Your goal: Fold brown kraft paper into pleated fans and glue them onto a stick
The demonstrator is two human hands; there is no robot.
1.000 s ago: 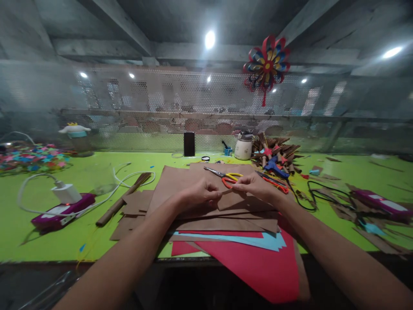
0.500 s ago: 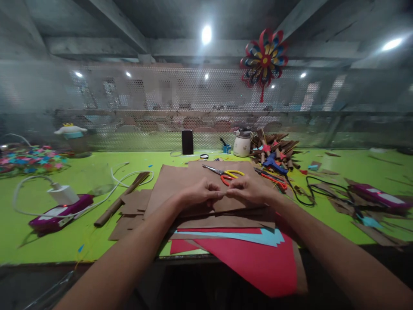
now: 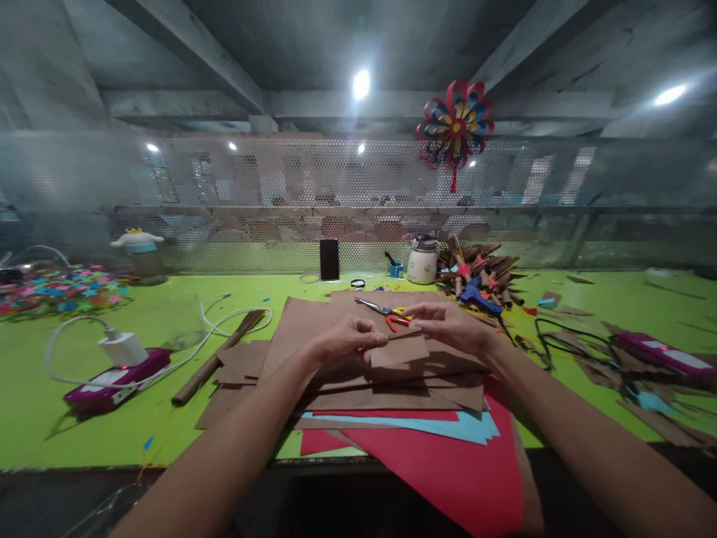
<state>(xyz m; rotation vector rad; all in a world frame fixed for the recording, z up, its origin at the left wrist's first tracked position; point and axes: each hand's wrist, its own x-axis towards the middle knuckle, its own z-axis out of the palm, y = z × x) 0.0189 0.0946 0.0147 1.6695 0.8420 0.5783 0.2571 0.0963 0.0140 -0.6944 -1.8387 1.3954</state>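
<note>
Left hand pinches left edge of small brown paper piece; right hand grips its top edge, piece lifted just above brown paper stack on table. Scissors just behind. Best keep edges aligned, fingertips close together, pressure even.

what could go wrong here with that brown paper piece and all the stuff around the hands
The left hand and right hand pinch only the top edge of the small brown paper piece, so it may slip or crease. The scissors lie just behind the fingers and could get knocked. The red sheet overhangs the table edge and might slide off.
</note>
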